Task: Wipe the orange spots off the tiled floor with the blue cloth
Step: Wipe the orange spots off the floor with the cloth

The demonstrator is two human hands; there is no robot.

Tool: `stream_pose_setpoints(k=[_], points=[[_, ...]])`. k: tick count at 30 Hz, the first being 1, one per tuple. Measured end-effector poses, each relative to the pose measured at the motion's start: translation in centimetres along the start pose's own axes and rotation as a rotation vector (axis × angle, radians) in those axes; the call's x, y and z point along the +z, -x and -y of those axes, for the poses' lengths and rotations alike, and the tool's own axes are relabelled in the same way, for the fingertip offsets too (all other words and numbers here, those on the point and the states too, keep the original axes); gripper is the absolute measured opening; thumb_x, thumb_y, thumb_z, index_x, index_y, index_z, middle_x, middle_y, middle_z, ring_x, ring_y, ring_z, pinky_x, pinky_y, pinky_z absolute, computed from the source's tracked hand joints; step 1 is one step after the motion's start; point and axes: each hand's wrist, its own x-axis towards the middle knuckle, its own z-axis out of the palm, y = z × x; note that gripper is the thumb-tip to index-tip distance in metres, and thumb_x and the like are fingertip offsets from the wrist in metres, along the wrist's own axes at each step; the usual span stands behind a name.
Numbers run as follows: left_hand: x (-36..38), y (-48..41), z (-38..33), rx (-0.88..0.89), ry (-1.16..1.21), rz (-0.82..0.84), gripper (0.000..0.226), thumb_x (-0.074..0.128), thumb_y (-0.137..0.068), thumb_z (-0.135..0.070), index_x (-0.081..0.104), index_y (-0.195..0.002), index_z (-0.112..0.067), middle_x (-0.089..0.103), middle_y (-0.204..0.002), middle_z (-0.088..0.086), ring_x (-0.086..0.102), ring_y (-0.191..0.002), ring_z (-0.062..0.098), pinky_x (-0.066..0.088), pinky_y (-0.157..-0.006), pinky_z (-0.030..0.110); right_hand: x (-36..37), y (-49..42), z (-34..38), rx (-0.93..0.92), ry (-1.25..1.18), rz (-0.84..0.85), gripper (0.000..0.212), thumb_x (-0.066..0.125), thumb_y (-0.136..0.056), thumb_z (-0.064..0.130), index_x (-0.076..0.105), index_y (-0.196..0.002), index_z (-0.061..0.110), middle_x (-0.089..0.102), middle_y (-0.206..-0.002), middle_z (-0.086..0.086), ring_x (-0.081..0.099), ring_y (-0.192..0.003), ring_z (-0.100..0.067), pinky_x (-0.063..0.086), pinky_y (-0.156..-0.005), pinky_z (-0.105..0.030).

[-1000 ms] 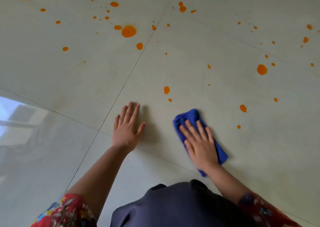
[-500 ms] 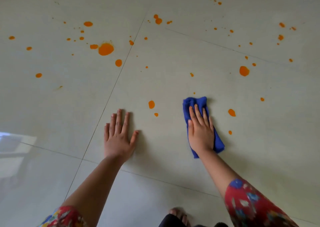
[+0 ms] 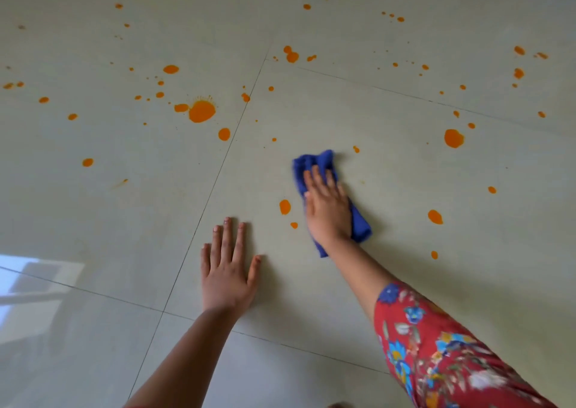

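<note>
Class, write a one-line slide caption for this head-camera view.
Right hand presses a blue cloth onto the tiled floor among orange spots; left hand rests flat.

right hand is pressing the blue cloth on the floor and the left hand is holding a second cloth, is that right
One thing is off: the left hand holds no cloth. In the head view it lies flat on the floor, fingers spread. The right hand does press the blue cloth on the floor.

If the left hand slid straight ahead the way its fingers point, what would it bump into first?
Probably the round orange spot, just across the tile line. Only bare floor seems to lie between it and the left hand.
</note>
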Motion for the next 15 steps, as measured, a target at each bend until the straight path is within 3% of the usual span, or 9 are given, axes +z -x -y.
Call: stream_pose_setpoints(k=[3, 5, 7, 9, 11, 13, 15], points=[[-0.5, 0.2, 0.2, 0.014, 0.129, -0.013, 0.063, 0.005, -0.094, -0.049, 0.008, -0.154, -0.029, -0.004, -0.161, -0.009, -0.012, -0.148, 0.007, -0.003, -0.120, 0.034, 0.4, 5.5, 2.9, -0.425, 0.110, 0.145, 0.054, 0.026, -0.099, 0.036, 0.033, -0.151, 0.025, 0.030, -0.158, 0.004, 0.032, -0.143, -0.022, 0.018, -0.115, -0.038], [-0.7, 0.4, 0.5, 0.035, 0.192, -0.018, 0.060, 0.003, -0.095, -0.046, 0.009, -0.153, -0.029, -0.003, -0.161, -0.011, -0.013, -0.146, 0.002, -0.003, -0.120, 0.033, -0.8, 10.1, -0.1, -0.586, 0.132, 0.262, 0.054, 0.029, -0.101, 0.041, 0.021, -0.153, 0.032, 0.020, -0.161, 0.010, 0.021, -0.148, -0.017, 0.012, -0.118, -0.037], [-0.6, 0.4, 0.5, 0.036, 0.184, -0.032, 0.059, 0.003, -0.096, -0.044, 0.008, -0.153, -0.029, -0.003, -0.161, -0.011, -0.013, -0.147, 0.003, -0.006, -0.120, 0.030, -2.0, 9.7, -4.9, -0.525, 0.183, 0.201, 0.053, 0.028, -0.100, 0.041, 0.023, -0.152, 0.035, 0.023, -0.160, 0.010, 0.025, -0.146, -0.019, 0.015, -0.116, -0.040], [-0.5, 0.4, 0.3, 0.023, 0.164, -0.031, 0.059, 0.003, -0.096, -0.043, 0.005, -0.154, -0.029, -0.004, -0.161, -0.011, -0.014, -0.147, 0.004, -0.009, -0.119, 0.029, -2.3, 5.7, -7.5, -0.228, 0.199, 0.129, 0.053, 0.026, -0.098, 0.040, 0.028, -0.150, 0.034, 0.027, -0.158, 0.009, 0.030, -0.144, -0.022, 0.017, -0.114, -0.042], [-0.4, 0.3, 0.2, 0.012, 0.158, -0.023, 0.059, 0.002, -0.096, -0.043, 0.004, -0.154, -0.029, -0.006, -0.161, -0.011, -0.015, -0.146, 0.004, -0.011, -0.119, 0.028, -1.9, 1.0, -5.5, -0.007, 0.151, 0.064, 0.055, 0.022, -0.096, 0.042, 0.031, -0.150, 0.032, 0.028, -0.158, 0.008, 0.029, -0.145, -0.025, 0.020, -0.115, -0.045], [-0.4, 0.3, 0.4, 0.014, 0.181, -0.023, 0.060, 0.001, -0.096, -0.044, 0.004, -0.153, -0.029, -0.005, -0.161, -0.012, -0.016, -0.146, 0.001, -0.012, -0.118, 0.026, -0.4, -0.5, -0.4, -0.030, 0.117, 0.082, 0.058, 0.018, -0.095, 0.043, 0.030, -0.150, 0.032, 0.026, -0.159, 0.008, 0.025, -0.146, -0.027, 0.018, -0.115, -0.047], [-0.7, 0.2, 0.6, -0.003, 0.285, -0.031, 0.061, 0.000, -0.095, -0.045, 0.007, -0.153, -0.027, 0.000, -0.160, -0.013, -0.013, -0.144, -0.004, -0.009, -0.118, 0.024, 0.9, 2.9, 3.4, -0.252, 0.125, 0.116, 0.056, 0.022, -0.096, 0.042, 0.028, -0.151, 0.033, 0.024, -0.160, 0.007, 0.024, -0.146, -0.026, 0.017, -0.115, -0.048]])
